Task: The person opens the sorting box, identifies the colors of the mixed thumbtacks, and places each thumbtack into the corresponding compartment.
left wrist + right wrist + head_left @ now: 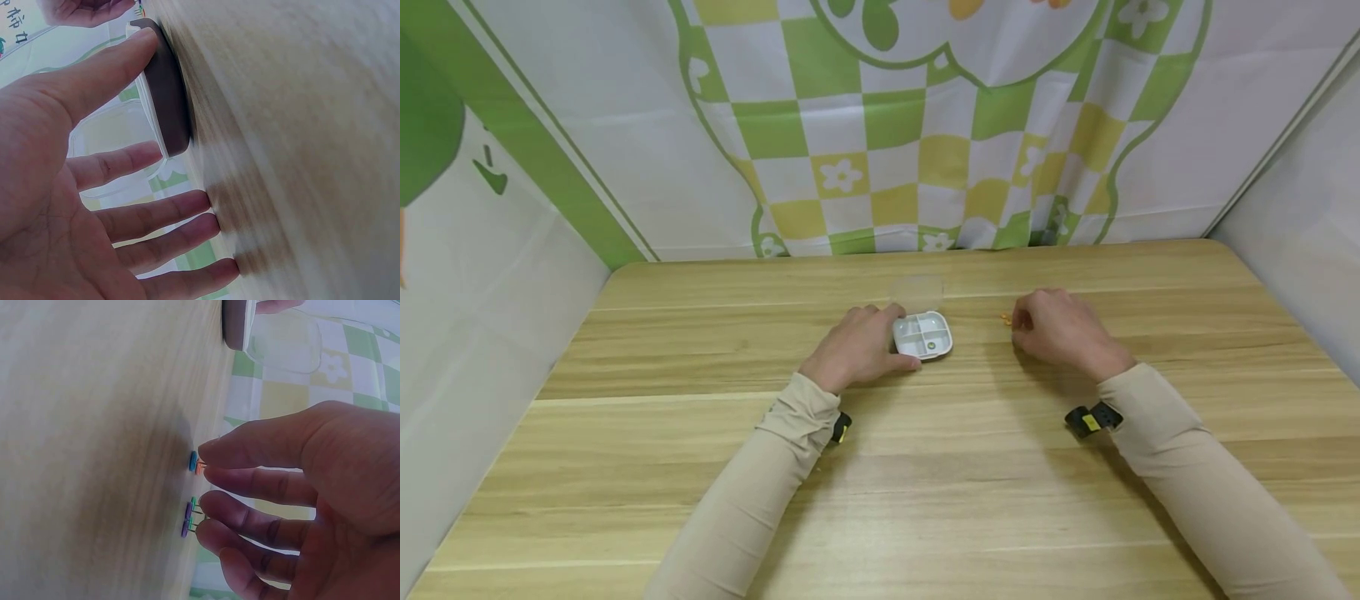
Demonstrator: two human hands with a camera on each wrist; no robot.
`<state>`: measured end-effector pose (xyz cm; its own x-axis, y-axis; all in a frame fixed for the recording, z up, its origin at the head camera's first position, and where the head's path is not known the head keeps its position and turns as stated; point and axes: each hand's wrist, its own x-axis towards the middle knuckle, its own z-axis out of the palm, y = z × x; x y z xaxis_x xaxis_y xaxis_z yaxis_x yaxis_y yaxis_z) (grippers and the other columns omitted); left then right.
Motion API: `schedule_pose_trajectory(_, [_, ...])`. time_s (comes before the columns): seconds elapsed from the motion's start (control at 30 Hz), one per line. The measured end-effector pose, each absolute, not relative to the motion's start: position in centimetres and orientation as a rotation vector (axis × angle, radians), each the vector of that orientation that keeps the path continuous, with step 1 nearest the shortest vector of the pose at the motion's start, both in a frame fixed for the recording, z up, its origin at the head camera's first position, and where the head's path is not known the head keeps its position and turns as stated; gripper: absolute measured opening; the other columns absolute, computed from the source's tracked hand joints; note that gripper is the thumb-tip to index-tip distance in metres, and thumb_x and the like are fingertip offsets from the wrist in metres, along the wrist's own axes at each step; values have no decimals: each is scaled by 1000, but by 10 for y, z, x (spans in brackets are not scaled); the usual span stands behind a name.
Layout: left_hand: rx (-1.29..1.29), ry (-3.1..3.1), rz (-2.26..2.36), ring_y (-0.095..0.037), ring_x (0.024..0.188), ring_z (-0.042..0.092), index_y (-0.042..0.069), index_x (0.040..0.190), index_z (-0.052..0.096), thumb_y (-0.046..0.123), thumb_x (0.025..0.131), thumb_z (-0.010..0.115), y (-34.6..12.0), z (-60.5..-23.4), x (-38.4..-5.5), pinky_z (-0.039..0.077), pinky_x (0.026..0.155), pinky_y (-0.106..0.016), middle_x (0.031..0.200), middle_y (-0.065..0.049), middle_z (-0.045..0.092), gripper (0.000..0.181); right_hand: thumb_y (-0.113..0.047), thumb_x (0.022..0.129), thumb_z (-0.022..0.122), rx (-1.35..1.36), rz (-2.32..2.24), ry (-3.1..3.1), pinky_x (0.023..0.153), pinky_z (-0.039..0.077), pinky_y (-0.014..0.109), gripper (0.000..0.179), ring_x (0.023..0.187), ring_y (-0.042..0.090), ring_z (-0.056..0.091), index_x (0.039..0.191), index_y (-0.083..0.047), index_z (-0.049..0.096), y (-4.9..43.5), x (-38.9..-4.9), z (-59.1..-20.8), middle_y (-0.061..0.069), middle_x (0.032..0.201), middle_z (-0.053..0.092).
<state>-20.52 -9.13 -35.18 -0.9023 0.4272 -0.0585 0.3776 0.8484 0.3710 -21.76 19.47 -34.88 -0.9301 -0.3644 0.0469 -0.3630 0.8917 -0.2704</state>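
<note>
A small white pill box (922,336) with four compartments stands on the table with its clear lid (917,292) up. One small round thing (931,345) lies in its near right compartment. My left hand (867,346) holds the box between thumb and forefinger; the other fingertips touch the table in the left wrist view. My right hand (1056,329) is low over several thumbtacks. In the right wrist view, thumb and forefinger tips close around a blue tack (192,461) and an orange tack (199,467); whether they pinch one is unclear. Purple tacks (185,527) and green ones lie beside, pins up.
The wooden table (910,483) runs back to a green, white and yellow patterned cloth (895,183). White cloth walls (1292,158) stand at both sides. A black band with a yellow patch (1092,421) is on the right wrist.
</note>
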Motion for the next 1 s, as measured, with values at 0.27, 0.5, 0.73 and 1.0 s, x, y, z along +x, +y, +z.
schedule_pose_trajectory(0.27, [626,2877,537,-27,105,60,4,137,56,43,85,83,-91,-352,-205,50,90,-42,117,-14,66,70,-10,85,71,-583,-433,3040,63,47,43,3,74,25,60,84,-8,71,194,-217,-349,4,77,64])
schedule_pose_trajectory(0.5, [644,2883,530,-28,105,61,3,135,57,43,84,83,-91,-351,-206,49,90,-42,115,-15,66,70,-9,86,69,-560,-414,3028,63,46,42,3,74,24,59,83,-9,71,193,-217,-349,3,76,63])
schedule_pose_trajectory(0.73, [640,2881,524,-28,105,61,3,136,56,43,84,83,-91,-352,-206,49,91,-42,116,-15,66,71,-8,87,67,-561,-406,3019,63,47,42,5,73,25,60,83,-8,71,192,-218,-349,3,75,64])
schedule_pose_trajectory(1.0, [653,2886,518,-29,106,61,3,135,57,43,84,83,-92,-352,-207,49,92,-42,115,-15,67,70,-6,88,68,-560,-408,3011,66,49,44,6,74,26,62,84,-7,72,191,-219,-351,4,77,66])
